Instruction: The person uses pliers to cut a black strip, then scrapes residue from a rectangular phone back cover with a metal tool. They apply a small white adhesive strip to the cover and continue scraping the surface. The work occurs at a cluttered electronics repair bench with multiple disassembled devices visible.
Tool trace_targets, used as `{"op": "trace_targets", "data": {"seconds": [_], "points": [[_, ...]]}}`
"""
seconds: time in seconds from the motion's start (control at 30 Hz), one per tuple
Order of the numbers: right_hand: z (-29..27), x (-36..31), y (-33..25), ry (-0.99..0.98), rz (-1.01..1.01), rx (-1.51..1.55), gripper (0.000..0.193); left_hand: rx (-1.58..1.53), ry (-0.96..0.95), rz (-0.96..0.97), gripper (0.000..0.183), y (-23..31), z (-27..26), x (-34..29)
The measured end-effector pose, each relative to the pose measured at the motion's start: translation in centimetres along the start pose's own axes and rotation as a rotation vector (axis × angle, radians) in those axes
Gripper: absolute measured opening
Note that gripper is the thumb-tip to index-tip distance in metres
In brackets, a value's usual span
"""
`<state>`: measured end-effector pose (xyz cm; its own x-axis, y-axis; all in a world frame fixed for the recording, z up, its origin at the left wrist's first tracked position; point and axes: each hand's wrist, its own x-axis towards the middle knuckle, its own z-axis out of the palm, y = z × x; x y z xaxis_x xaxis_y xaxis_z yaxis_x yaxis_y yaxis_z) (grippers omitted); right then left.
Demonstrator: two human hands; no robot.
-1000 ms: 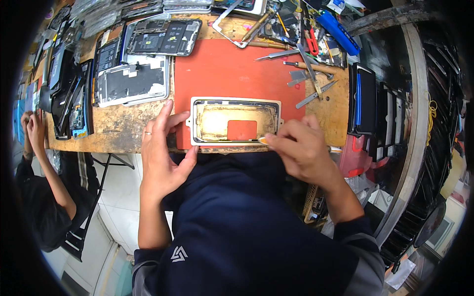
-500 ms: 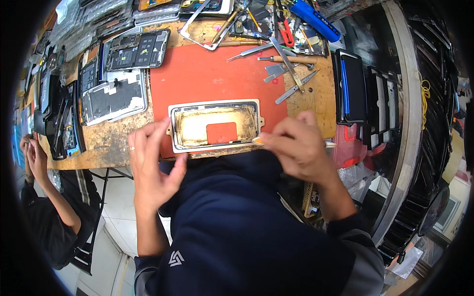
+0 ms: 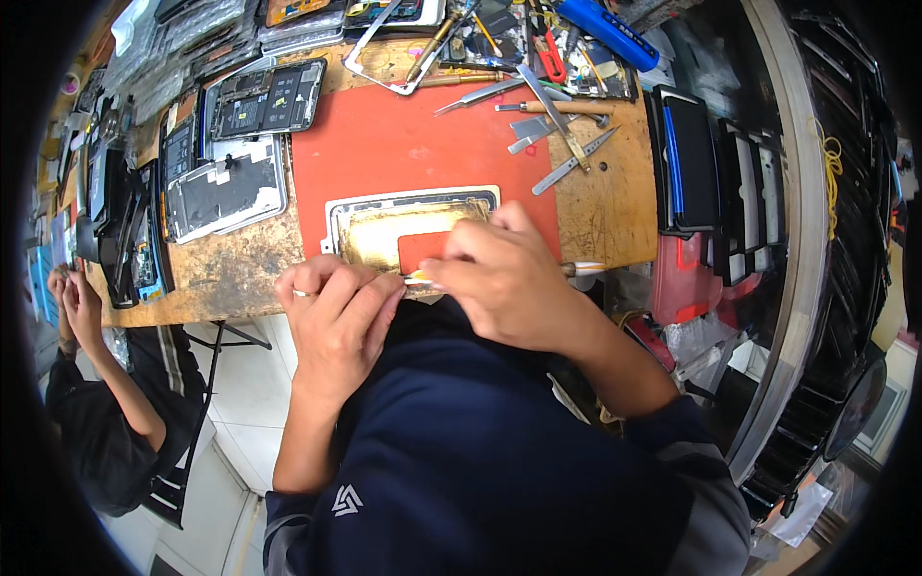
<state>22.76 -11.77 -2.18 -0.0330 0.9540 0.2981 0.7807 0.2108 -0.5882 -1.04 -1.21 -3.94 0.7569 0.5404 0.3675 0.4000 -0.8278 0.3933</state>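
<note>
A pale rectangular frame [image 3: 332, 219] with a dark inner border and a worn gold panel [image 3: 375, 233] lies at the near edge of the red mat [image 3: 423, 134]. My left hand [image 3: 336, 312] is closed over its near left edge, fingertips bent toward the middle of that edge. Between the fingers of my right hand [image 3: 499, 278] is a slim tool [image 3: 417, 278] with a white and orange tip; its exact kind cannot be told. That tip meets the frame's near edge beside my left fingertips. My right hand covers the frame's right end.
Tweezers [image 3: 576, 161], blades and a wooden-handled tool [image 3: 547, 108] lie at the mat's upper right. Opened phones [image 3: 269, 99] and a back panel [image 3: 226, 192] are on the left. A blue cylinder [image 3: 610, 34] lies at the back. Another person's hands [image 3: 79, 300] show far left.
My right hand has moved left with the slim tool, from the frame's right corner to its near edge. My left hand has shifted right, and its fingers have closed in.
</note>
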Motion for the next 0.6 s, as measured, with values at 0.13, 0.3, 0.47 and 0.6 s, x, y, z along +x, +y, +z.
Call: {"op": "trace_targets", "data": {"seconds": [0.13, 0.3, 0.47, 0.6], "points": [[-1.2, -0.4, 0.2, -0.069, 0.066, -0.014, 0.011, 0.004, 0.000, 0.018, 0.025, -0.3, -0.1, 0.3], [-0.7, 0.4, 0.0, -0.077, 0.002, 0.003, 0.017, -0.027, 0.014, 0.013, 0.026, -0.3, 0.2, 0.3], [-1.5, -0.2, 0.1, 0.093, -0.027, -0.009, 0.017, -0.027, 0.015, 0.003, 0.025, -0.3, 0.2, 0.2], [-5.4, -4.1, 1.9, 0.107, 0.179, -0.151, 0.020, -0.053, 0.014, -0.017, 0.025, -0.1, 0.1, 0.2]]}}
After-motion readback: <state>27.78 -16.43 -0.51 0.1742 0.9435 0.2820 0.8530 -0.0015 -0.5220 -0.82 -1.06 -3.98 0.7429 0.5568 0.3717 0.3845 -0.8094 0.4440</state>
